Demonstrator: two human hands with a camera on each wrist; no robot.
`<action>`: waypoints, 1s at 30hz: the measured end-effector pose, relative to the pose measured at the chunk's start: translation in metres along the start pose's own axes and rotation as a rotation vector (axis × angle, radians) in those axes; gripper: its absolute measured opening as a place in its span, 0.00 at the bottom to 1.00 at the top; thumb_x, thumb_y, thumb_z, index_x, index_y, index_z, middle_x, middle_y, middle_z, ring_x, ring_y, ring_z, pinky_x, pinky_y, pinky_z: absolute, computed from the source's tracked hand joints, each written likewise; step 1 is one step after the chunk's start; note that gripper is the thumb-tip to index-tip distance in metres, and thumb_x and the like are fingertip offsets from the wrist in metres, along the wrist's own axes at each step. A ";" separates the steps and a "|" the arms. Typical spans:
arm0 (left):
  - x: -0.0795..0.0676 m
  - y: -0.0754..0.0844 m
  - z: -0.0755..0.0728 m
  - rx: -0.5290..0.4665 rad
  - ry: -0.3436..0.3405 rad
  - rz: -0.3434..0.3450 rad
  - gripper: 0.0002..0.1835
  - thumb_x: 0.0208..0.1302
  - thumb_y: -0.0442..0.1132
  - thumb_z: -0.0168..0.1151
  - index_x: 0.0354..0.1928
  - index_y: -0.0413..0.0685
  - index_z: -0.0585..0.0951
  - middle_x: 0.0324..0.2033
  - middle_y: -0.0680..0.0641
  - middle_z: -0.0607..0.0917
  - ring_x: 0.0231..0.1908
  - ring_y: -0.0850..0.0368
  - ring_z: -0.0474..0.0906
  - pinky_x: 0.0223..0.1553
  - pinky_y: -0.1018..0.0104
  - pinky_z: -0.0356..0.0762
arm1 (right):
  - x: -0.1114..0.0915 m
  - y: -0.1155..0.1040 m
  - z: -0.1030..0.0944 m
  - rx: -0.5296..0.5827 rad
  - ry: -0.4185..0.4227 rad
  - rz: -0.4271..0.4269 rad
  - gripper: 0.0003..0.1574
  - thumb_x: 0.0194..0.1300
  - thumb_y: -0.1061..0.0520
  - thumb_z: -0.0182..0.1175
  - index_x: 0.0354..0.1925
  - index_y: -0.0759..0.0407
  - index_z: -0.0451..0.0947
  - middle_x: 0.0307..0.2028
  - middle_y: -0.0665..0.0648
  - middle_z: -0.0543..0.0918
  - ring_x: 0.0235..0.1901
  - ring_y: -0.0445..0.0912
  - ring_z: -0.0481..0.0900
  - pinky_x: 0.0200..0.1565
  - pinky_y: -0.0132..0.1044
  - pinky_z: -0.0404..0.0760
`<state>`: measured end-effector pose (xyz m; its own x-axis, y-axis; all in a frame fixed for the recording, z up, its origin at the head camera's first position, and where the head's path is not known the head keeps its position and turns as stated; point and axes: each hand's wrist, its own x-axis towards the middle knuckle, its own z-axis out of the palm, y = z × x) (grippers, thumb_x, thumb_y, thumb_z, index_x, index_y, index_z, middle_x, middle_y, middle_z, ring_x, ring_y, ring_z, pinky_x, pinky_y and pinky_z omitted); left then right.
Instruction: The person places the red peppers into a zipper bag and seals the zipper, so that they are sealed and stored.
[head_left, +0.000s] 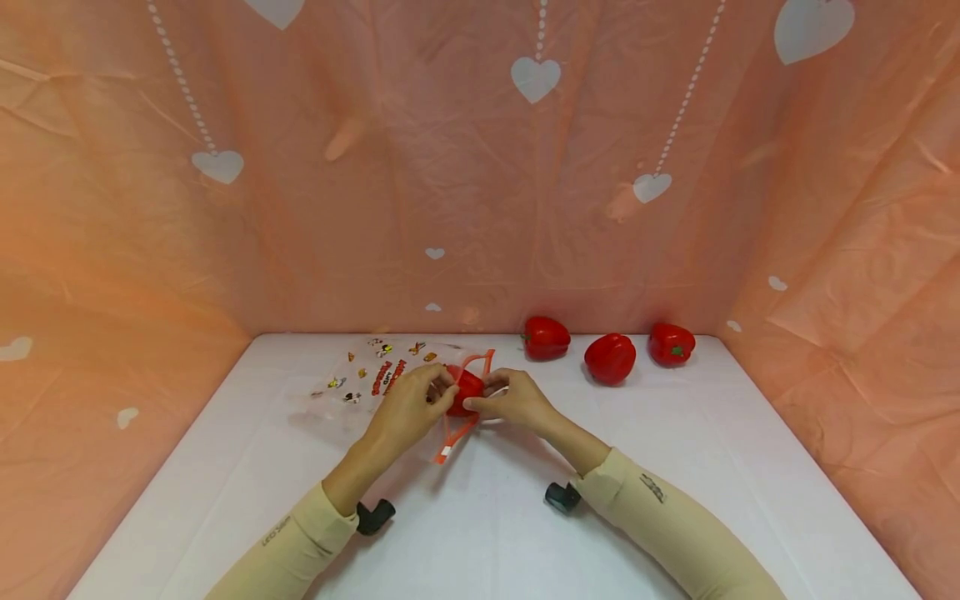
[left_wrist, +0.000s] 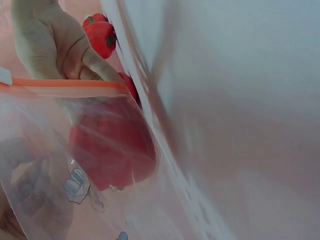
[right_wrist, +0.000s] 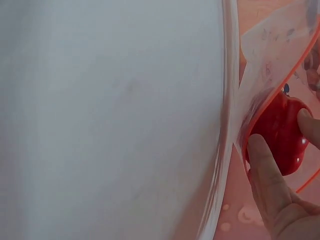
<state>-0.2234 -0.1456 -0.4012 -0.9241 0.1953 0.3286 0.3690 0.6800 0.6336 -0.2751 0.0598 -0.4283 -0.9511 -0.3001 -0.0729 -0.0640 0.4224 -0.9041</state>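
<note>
A red bell pepper (head_left: pixel 467 393) sits at the open mouth of a clear zip bag (head_left: pixel 387 379) with an orange zip edge and cartoon print. My right hand (head_left: pixel 521 402) holds the pepper between thumb and fingers, as the right wrist view shows with the fingertips on the pepper (right_wrist: pixel 280 135). On the other side, my left hand (head_left: pixel 408 404) pinches the bag near its mouth. In the left wrist view the pepper (left_wrist: pixel 115 145) shows through the film, below the orange zip strip (left_wrist: pixel 70 82). The bag's body stretches out to the left over the white table.
Three more red bell peppers lie toward the table's back right: one pepper (head_left: pixel 546 338) nearest the bag, a middle pepper (head_left: pixel 611 359) and a far-right pepper (head_left: pixel 671 345). An orange curtain with pale hearts (head_left: pixel 480 208) encloses the white table (head_left: pixel 675 483).
</note>
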 end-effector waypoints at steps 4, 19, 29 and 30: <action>0.000 0.000 0.001 -0.002 0.005 0.008 0.03 0.71 0.34 0.71 0.39 0.46 0.85 0.36 0.51 0.86 0.35 0.59 0.81 0.40 0.62 0.84 | 0.001 -0.001 0.001 0.079 0.010 -0.017 0.21 0.67 0.58 0.76 0.53 0.68 0.84 0.41 0.59 0.90 0.36 0.48 0.91 0.40 0.37 0.88; 0.001 -0.003 0.006 0.041 -0.018 0.006 0.04 0.70 0.34 0.72 0.39 0.49 0.85 0.34 0.53 0.86 0.34 0.61 0.80 0.40 0.63 0.82 | -0.010 0.007 -0.022 0.046 0.009 -0.062 0.12 0.73 0.65 0.65 0.51 0.70 0.87 0.39 0.61 0.92 0.43 0.55 0.92 0.42 0.35 0.87; 0.000 -0.004 0.005 0.047 -0.004 0.011 0.04 0.70 0.34 0.72 0.40 0.48 0.85 0.35 0.52 0.86 0.34 0.61 0.80 0.40 0.62 0.82 | -0.014 0.005 -0.051 0.061 -0.048 -0.117 0.18 0.74 0.63 0.66 0.57 0.72 0.83 0.48 0.62 0.89 0.48 0.56 0.91 0.50 0.39 0.89; 0.000 -0.004 0.005 0.047 -0.005 0.011 0.04 0.70 0.34 0.72 0.40 0.48 0.85 0.35 0.52 0.86 0.34 0.61 0.80 0.40 0.63 0.82 | -0.014 0.005 -0.053 0.053 -0.049 -0.121 0.18 0.74 0.62 0.67 0.57 0.72 0.83 0.48 0.62 0.89 0.49 0.57 0.91 0.51 0.40 0.89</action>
<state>-0.2257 -0.1445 -0.4073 -0.9204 0.2067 0.3320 0.3745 0.7103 0.5960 -0.2776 0.1117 -0.4094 -0.9212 -0.3885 0.0190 -0.1604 0.3350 -0.9285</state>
